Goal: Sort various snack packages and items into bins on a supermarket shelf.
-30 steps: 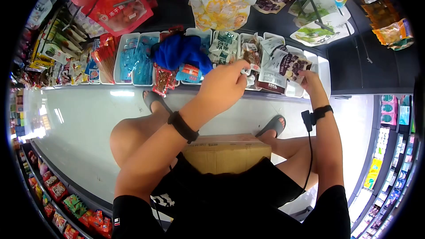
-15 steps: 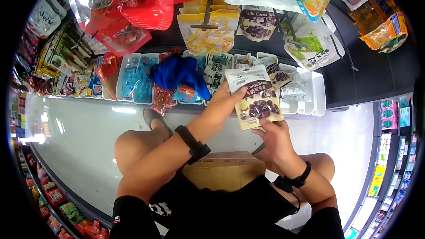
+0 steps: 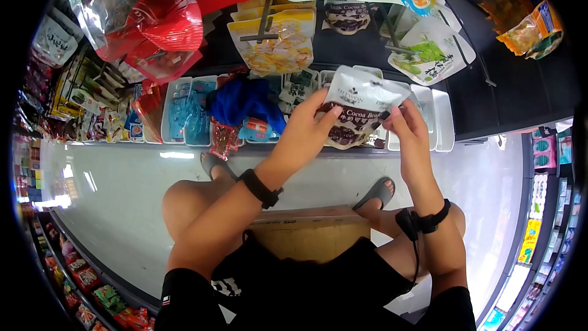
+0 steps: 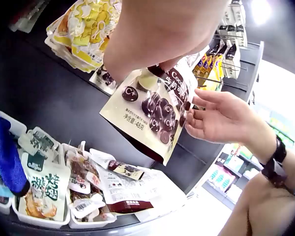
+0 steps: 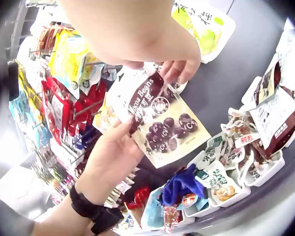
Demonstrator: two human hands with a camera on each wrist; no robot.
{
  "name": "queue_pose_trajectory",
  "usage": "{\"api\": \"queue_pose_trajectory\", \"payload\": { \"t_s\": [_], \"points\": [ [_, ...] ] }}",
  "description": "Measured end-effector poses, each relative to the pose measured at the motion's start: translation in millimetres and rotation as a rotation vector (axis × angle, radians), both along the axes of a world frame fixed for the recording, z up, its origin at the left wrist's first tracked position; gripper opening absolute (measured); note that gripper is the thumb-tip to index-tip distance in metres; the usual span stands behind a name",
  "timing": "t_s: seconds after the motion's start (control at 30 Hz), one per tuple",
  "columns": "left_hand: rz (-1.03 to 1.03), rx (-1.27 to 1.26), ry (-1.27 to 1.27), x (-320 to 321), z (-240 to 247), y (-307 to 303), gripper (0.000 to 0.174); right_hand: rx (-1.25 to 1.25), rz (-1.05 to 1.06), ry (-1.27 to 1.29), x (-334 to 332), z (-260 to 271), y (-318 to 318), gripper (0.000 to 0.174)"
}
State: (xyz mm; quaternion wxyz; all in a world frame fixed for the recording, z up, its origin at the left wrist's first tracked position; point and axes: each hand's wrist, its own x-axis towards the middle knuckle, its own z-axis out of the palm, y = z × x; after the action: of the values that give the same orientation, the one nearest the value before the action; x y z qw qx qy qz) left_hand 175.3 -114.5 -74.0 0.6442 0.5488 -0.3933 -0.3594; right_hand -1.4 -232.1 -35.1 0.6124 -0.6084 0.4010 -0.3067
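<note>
Holding a shiny white and brown plastic bag of cocoa beans [image 3: 361, 105], both hands are up in front of the shop shelf. The left hand [image 3: 309, 124] pinches the bag's left edge between thumb and fingers. The right hand [image 3: 407, 124] pinches the top right corner with its fingertips. The bag hangs tilted in the air, above the row of white plastic trays [image 3: 442, 119] full of small snack packs. A blue cloth [image 3: 245, 101] lies over some trays to the left. Yellow snack bags [image 3: 272, 43] hang on a metal hook just above.

The bag looks smooth and is held only at its edges. It could slip and drop into the trays or onto the floor. A hand lifted too fast could also bump the hanging bags and knock them loose.
</note>
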Motion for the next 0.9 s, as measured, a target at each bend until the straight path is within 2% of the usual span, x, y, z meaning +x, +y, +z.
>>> {"api": "queue_pose_trajectory", "payload": {
  "t_s": [0.03, 0.1, 0.13, 0.17, 0.23, 0.3, 0.4, 0.6, 0.73, 0.9],
  "points": [
    [-0.005, -0.033, 0.046, -1, 11, -1, 0.031, 0.002, -0.004, -0.002, 2, -2, -5, 0.042],
    [-0.034, 0.032, 0.057, -2, 28, 2, 0.033, -0.312, 0.054, -0.022, 7, -6, -15, 0.025],
    [-0.015, 0.020, 0.077, -3, 31, 2, 0.034, -0.412, 0.032, -0.007, 10, -3, -17, 0.026],
    [0.005, 0.008, 0.097, -4, 33, 2, 0.034, -0.413, 0.032, -0.006, 13, 2, -18, 0.026],
    [0.021, -0.015, 0.095, -1, 36, -1, 0.036, -0.242, 0.043, -0.130, 21, 15, -14, 0.027],
    [0.044, -0.035, 0.095, 0, 38, -5, 0.038, -0.280, 0.028, -0.129, 26, 17, -12, 0.027],
    [0.070, -0.161, 0.286, -1, 43, -18, 0.035, -0.294, 0.002, -0.158, 36, 25, -9, 0.027],
    [0.172, -0.137, 0.254, 5, 43, -29, 0.024, -0.238, -0.042, -0.173, 47, 26, -10, 0.027],
    [0.184, -0.150, 0.215, 6, 48, -31, 0.026, -0.289, -0.162, -0.299, 57, 19, -11, 0.025],
    [0.125, -0.097, 0.251, 7, 48, -27, 0.028, -0.253, -0.168, -0.395, 54, 21, -1, 0.024]
  ]
}}
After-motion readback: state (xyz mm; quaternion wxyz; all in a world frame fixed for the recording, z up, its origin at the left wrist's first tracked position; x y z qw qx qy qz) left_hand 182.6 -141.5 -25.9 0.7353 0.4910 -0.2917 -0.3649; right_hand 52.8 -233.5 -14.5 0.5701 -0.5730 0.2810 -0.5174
